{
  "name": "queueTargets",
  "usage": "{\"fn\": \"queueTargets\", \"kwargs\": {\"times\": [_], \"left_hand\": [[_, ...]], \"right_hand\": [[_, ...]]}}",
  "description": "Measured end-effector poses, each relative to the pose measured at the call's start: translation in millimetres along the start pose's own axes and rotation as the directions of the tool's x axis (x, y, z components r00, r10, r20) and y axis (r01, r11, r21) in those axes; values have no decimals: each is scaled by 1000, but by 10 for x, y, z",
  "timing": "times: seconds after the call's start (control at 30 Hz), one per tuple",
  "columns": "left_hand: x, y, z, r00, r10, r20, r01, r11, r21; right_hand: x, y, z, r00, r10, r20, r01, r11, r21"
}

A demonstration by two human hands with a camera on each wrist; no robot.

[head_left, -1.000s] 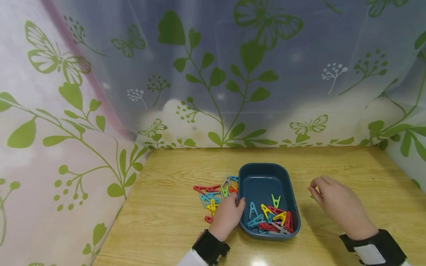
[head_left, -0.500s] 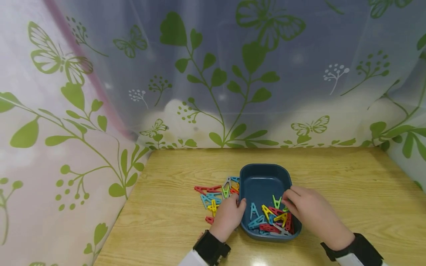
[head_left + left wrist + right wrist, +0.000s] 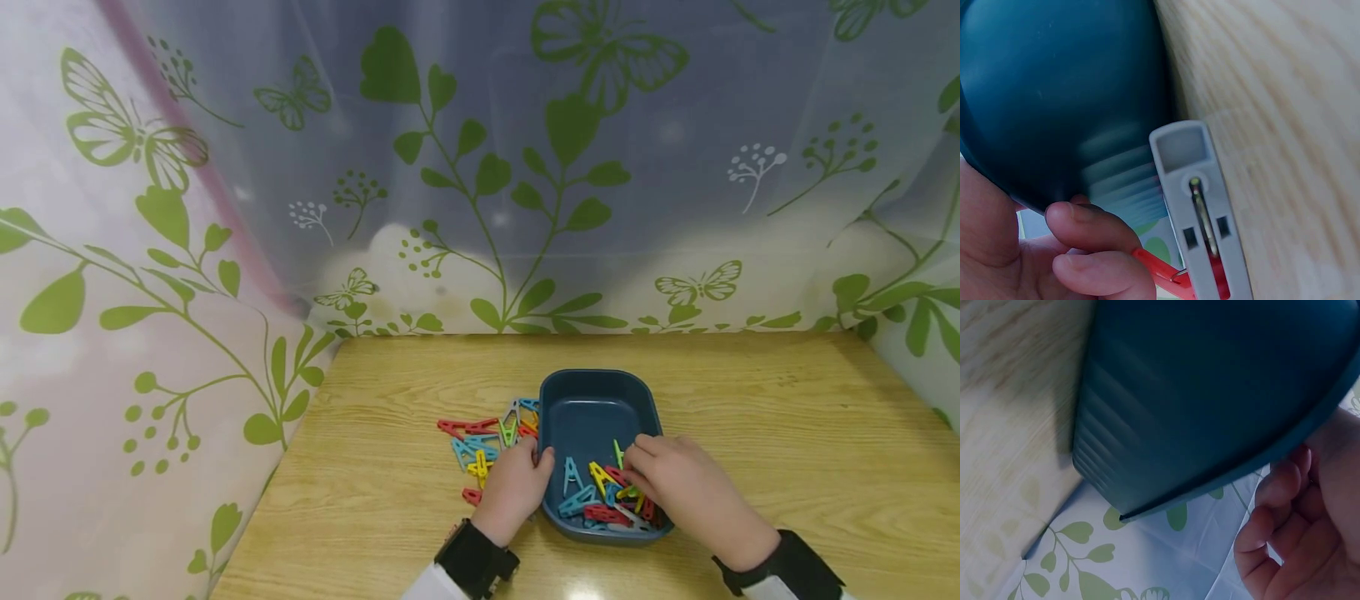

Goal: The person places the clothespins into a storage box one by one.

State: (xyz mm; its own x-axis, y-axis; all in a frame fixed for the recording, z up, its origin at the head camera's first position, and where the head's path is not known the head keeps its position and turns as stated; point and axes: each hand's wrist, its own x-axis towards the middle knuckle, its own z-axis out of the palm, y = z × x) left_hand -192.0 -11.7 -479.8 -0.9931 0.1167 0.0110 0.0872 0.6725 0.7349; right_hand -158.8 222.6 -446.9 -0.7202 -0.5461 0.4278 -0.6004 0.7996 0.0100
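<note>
Your right hand (image 3: pixel 678 483) has moved from beyond the bin's right side, over the rim, and its fingertips are now among the clothespins (image 3: pixel 577 500) inside the blue bin (image 3: pixel 596 421). These lie jumbled in the near half: red, blue, yellow, green and gray. Your right fingers bend downward; whether they pinch a clothespin cannot be told. Your left hand (image 3: pixel 513 483) grasps the left rim, thumb on top, fingers curled by the outer wall. Just beside it, a loose heap of clothespins (image 3: pixel 480 462) lies on the table (image 3: pixel 397 517), left of the bin.
</note>
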Motion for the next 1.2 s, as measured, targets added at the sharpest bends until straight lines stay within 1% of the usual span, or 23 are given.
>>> {"fn": "queueTargets", "kwargs": {"times": [0.2,0.47,0.67,0.9,1.2], "left_hand": [[1,8,3,1000,-3,4,3,1000,3],[5,20,-2,1000,0,6,0,1000,9],[14,11,6,1000,6,16,-6,1000,24],[11,-1,16,999,40,-5,-40,998,50],[-13,12,12,1000,11,9,-11,999,41]], "right_hand": [[-4,-6,22,998,6,59,-7,1000,16],[-6,-6,62,995,5,96,-6,1000,4],[-12,-6,86,995,3,99,-4,1000,13],[-14,-7,95,994,15,104,-20,999,42],[-17,0,109,994,14,108,-18,999,41]]}}
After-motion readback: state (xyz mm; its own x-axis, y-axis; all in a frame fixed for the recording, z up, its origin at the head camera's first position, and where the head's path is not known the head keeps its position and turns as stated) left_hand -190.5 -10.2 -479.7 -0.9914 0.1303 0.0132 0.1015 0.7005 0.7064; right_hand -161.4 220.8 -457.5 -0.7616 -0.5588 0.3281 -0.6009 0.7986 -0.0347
